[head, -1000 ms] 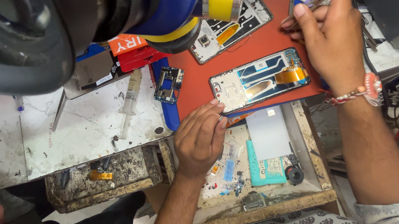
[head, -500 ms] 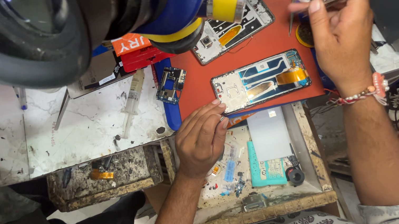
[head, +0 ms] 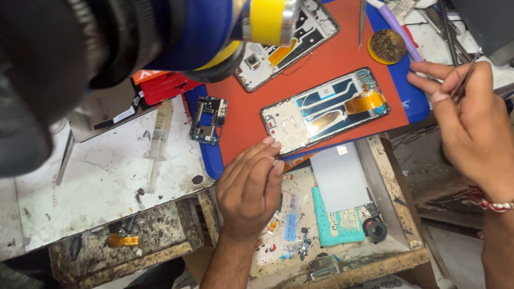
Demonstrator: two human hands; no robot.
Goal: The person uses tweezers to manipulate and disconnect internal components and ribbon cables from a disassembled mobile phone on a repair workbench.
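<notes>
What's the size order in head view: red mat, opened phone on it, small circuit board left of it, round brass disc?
Largest to smallest, as they look:
1. red mat
2. opened phone
3. small circuit board
4. round brass disc
Board and disc look close; all lie on one bench, so nearness matters little.

Bare orange work mat (head: 325,51) between two opened phone frames passable; big blue-yellow microscope (head: 182,19) blocks upper left.
</notes>
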